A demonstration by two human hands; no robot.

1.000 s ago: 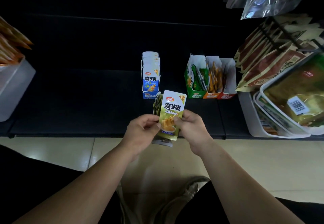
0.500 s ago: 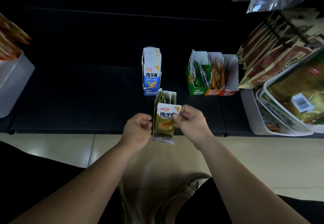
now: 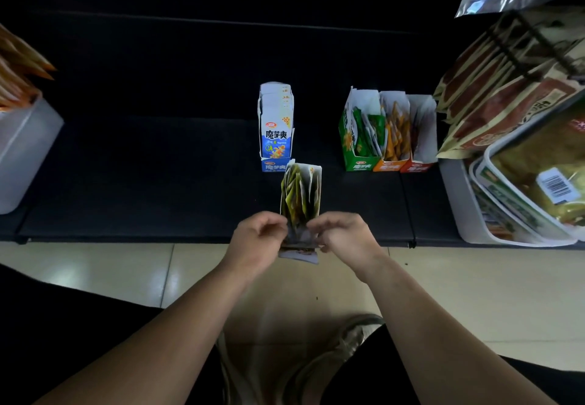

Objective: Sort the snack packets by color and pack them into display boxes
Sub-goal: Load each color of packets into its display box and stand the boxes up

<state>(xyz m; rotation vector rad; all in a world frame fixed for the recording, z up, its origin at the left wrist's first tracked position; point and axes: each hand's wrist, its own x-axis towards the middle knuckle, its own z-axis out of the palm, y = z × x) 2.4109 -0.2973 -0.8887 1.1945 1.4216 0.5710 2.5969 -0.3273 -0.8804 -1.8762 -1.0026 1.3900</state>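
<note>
Left hand (image 3: pixel 256 240), right hand (image 3: pixel 345 236): both curled tight, pinching near end of olive box (image 3: pixel 315 183) from either side. Box lies on shelf (image 3: pixel 158 183), near end poking past front edge, just in front of blue box (image 3: pixel 276 132). Olive packets (image 3: pixel 294 195) stand inside. Fingers cover box front, can't make out print tbh.

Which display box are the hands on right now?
The olive box at the shelf's front edge, held between the left hand and right hand; the blue box and the green-orange-red row stand farther back.
</note>
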